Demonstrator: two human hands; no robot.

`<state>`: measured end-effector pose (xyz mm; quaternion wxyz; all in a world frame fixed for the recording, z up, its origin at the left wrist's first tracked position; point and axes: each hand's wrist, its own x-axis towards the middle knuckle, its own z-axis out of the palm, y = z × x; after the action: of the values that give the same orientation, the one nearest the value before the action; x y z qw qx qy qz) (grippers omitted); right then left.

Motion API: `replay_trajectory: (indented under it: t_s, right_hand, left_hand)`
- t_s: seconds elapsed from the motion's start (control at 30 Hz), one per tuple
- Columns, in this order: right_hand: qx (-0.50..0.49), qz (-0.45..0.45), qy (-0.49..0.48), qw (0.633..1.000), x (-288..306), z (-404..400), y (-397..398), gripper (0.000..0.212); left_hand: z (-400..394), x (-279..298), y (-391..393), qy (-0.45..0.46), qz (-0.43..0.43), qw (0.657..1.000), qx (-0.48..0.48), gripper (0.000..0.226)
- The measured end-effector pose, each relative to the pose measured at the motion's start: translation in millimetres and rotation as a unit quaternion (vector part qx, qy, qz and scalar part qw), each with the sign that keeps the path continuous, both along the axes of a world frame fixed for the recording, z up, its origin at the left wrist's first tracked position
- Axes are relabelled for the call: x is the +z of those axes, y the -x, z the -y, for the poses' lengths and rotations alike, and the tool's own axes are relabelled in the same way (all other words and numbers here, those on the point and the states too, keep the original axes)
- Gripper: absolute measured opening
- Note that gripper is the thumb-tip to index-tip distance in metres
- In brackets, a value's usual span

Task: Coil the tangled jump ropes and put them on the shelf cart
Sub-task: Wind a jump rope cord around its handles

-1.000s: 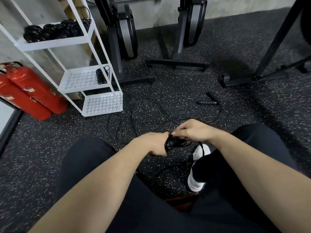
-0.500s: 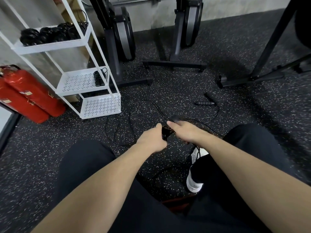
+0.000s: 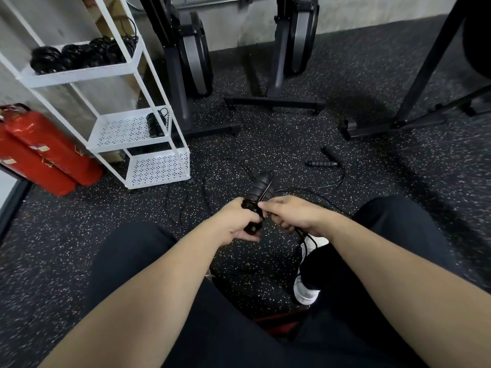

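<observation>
Person seated on the floor, both hands out front over the speckled rubber floor (image 3: 265, 134). Left hand (image 3: 236, 221) curled round the jump rope handles (image 3: 259, 193), which stick up and away from the fist. Right hand (image 3: 289, 213) just beside it, fingers (image 3: 265, 207) pinching the thin black cord (image 3: 303, 243) at the handles; cord loops hang below the wrist toward a white shoe (image 3: 305, 290). More cord lies tangled on the floor ahead. 2nd pair of handles (image 3: 322, 163) lies farther off to the right, on the floor. White shelf cart (image 3: 148, 75) at left: coiled ropes (image 3: 79, 55) on top shelf, one coil (image 3: 155, 124) on mid shelf. Red extinguishers (image 3: 39, 150) beside cart.
</observation>
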<state>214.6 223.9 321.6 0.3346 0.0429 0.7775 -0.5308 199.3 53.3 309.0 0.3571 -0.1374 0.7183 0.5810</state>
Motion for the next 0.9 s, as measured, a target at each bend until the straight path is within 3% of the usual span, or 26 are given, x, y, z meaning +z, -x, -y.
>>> replay_trajectory:
  t_s: [0.2,0.4,0.5,0.67,0.8,0.9]
  right_hand:
    - [-0.063,0.039,-0.016,0.997,-2.0,-4.3,0.4,0.049]
    - [-0.121,0.029,0.105,0.987,-3.3,-12.1,4.0,0.034]
    - [-0.12,0.028,0.122,0.985,-0.8,-13.8,5.4,0.036]
    - [-0.129,0.018,0.153,0.98,3.2,-12.1,5.6,0.023]
    - [-0.163,0.019,0.174,0.971,1.9,-10.4,5.1,0.017]
    - [-0.201,0.01,0.175,0.964,-1.6,-8.7,7.4,0.037]
  left_hand:
    - [4.2,12.0,5.4,-0.161,0.041,0.981,0.101,0.042]
    - [15.2,27.0,2.8,-0.258,0.077,0.96,0.082,0.045]
    - [19.4,33.1,-0.4,-0.274,0.069,0.958,0.057,0.035]
    - [21.2,36.6,-2.5,-0.281,0.054,0.956,0.064,0.028]
    - [15.2,37.1,-4.4,-0.279,0.037,0.958,0.06,0.038]
    - [7.7,34.8,-4.0,-0.253,0.01,0.964,0.076,0.055]
